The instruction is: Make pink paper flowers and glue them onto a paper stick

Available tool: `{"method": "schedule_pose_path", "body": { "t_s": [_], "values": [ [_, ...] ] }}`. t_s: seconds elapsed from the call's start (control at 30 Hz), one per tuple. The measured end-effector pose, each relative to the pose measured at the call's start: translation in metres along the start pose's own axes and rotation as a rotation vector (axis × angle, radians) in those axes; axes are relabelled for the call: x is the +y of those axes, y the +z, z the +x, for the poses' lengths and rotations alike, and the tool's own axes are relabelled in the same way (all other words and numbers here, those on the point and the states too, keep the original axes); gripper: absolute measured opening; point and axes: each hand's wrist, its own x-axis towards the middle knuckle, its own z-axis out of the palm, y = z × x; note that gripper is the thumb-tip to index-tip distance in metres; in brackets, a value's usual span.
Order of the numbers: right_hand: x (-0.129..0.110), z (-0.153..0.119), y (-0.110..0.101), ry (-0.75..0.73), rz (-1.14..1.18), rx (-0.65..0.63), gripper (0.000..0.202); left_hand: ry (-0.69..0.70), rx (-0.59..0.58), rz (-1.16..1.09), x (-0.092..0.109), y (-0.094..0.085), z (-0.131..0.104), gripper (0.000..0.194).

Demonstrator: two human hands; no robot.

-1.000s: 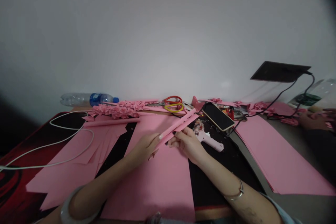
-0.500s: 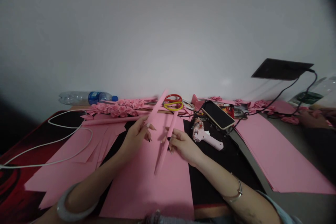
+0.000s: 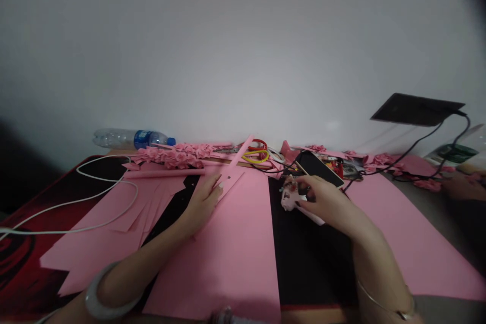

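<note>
My left hand (image 3: 203, 205) is closed on a rolled pink paper tube (image 3: 240, 152) that slants up toward the wall. A second narrow pink piece shows beside those fingers, partly hidden by them. Under this hand lies a large pink paper sheet (image 3: 243, 253). To the right, my right hand (image 3: 328, 205) has its thumb and fingers around a pale pink glue gun (image 3: 289, 198), which lies low over the black mat. The hand covers part of the gun's handle.
Scissors with red and yellow handles (image 3: 256, 157) lie at the back, near a phone (image 3: 317, 168). Pink paper flowers (image 3: 178, 156), a plastic bottle (image 3: 142, 139) and a white cable (image 3: 106, 179) are on the left. At right are stacked sheets (image 3: 402, 233) and another person's hand (image 3: 461, 187).
My right hand has let go of its pink paper tube and moved right to the glue gun. My left hand still holds its tube. The view has shifted slightly.
</note>
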Motion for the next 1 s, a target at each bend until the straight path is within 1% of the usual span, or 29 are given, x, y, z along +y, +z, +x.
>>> {"method": "schedule_pose_path", "body": {
  "t_s": [0.03, 0.1, 0.13, 0.2, 0.27, 0.4, 0.47, 0.5, 0.63, 0.77, 0.87, 1.0],
  "values": [
    [0.014, -0.003, -0.004, 0.055, -0.065, 0.010, 0.045, -0.023, -0.017, -0.018, 0.000, 0.000, 0.001, 0.029],
    [0.035, -0.008, -0.004, 0.133, -0.124, -0.072, 0.047, -0.046, -0.047, -0.058, -0.001, 0.000, 0.003, 0.024],
    [0.042, -0.010, -0.001, 0.159, -0.126, -0.128, 0.047, -0.036, -0.056, -0.071, -0.002, 0.000, 0.004, 0.022],
    [0.047, -0.014, 0.007, 0.181, -0.074, -0.217, 0.040, 0.013, -0.068, -0.078, -0.004, -0.001, 0.005, 0.019],
    [0.045, -0.015, 0.012, 0.185, -0.044, -0.241, 0.038, 0.065, -0.082, -0.073, -0.008, -0.002, 0.007, 0.017],
    [0.036, -0.015, 0.012, 0.211, -0.069, -0.133, 0.052, 0.097, -0.099, -0.057, -0.011, -0.001, 0.006, 0.014],
    [0.034, -0.015, 0.009, 0.196, -0.047, -0.086, 0.057, 0.088, -0.099, -0.051, -0.008, 0.000, 0.004, 0.013],
    [0.033, -0.015, 0.007, 0.177, -0.029, -0.072, 0.057, 0.081, -0.101, -0.046, -0.005, 0.000, 0.003, 0.013],
    [0.026, -0.018, 0.000, 0.086, 0.090, -0.066, 0.042, 0.083, -0.112, 0.004, 0.006, 0.002, -0.003, 0.014],
    [0.014, -0.022, -0.001, -0.023, 0.289, -0.130, 0.031, 0.104, -0.135, 0.110, 0.010, 0.001, -0.008, 0.022],
    [0.004, -0.024, 0.008, -0.067, 0.419, -0.145, 0.027, 0.087, -0.181, 0.125, 0.005, 0.000, -0.010, 0.024],
    [-0.006, -0.024, 0.030, -0.109, 0.519, -0.055, 0.025, 0.043, -0.261, 0.087, 0.001, 0.001, -0.011, 0.024]
  ]
}}
